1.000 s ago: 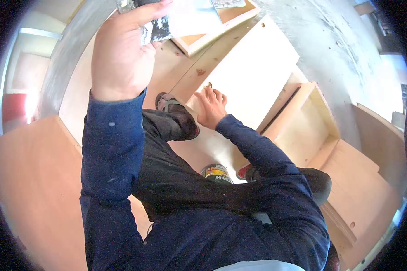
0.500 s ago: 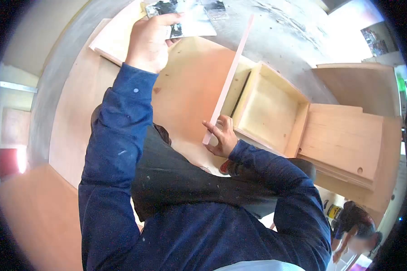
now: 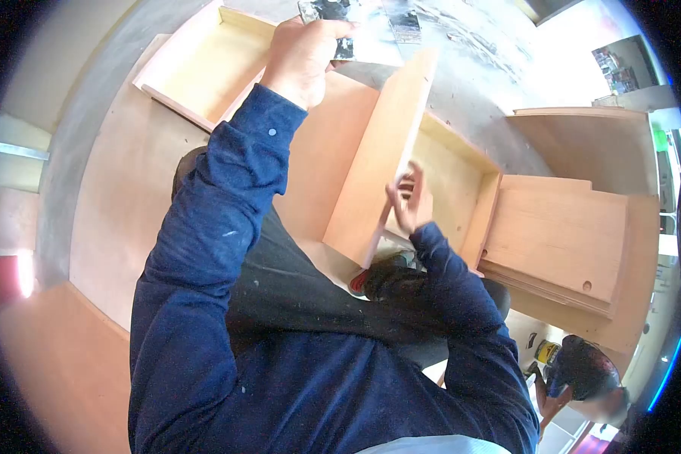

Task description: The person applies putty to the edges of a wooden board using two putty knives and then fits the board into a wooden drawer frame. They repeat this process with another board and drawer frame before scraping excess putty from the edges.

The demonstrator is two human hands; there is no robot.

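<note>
Your wooden board (image 3: 374, 151) has turned. Half a second ago you saw only its thin edge, and now its wide face leans toward you. It stands tilted in the middle, just above your knees. Your right hand (image 3: 410, 206) holds it by the right edge, thumb in front and fingers spread behind. Your left hand (image 3: 301, 51) is up high and closed on a flat smeared tool (image 3: 359, 34). What kind of tool it is, you cannot tell.

Right behind the board sits an open wooden box (image 3: 461, 178). The board hides the box's left side from you. A stack of flat boards (image 3: 560, 234) lies just beside the box on the right. Your shoe (image 3: 386, 276) is just under the board's low corner. Your own left sleeve (image 3: 212, 204) covers much of the ground on the left. A second open box (image 3: 197, 64) lies up by your left arm.

Low on the right, another person (image 3: 583, 367) bends down, well apart from you, with a small can (image 3: 545, 352) near them.

Everything rests on big plywood sheets (image 3: 113, 204). Past them the concrete floor (image 3: 492, 91) is grey and scuffed. Bright light comes in at the top right.
</note>
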